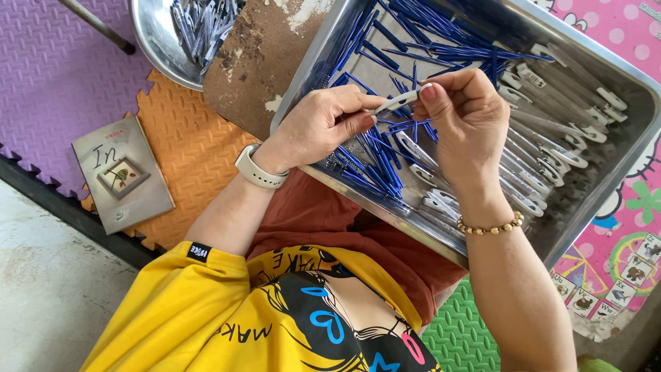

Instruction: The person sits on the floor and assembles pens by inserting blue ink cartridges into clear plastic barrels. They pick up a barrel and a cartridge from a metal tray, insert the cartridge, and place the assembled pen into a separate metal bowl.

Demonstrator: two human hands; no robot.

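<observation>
The person sits on the floor with a large steel tray [623, 131] across the lap. The left hand [318, 127] and the right hand [468, 117] meet above the middle of the tray, and both pinch one small white pen piece [397, 102] between thumb and fingertips. The left fingers are closed on its left end, the right fingers are closed on its right end, so the piece lies almost level between them, a little above the things in the tray.

Inside the tray, blue refills [427, 34] lie in a loose heap on the far and left part, and white pen barrels [551, 148] lie in rows on the right part. A white watch [258, 171] is on the left wrist and a bead bracelet [490, 226] is on the right wrist.

At the far left stands a round metal bowl [155, 38] with more blue parts in it. A grey booklet [124, 176] lies on the orange mat [196, 148], well apart from the hands.
</observation>
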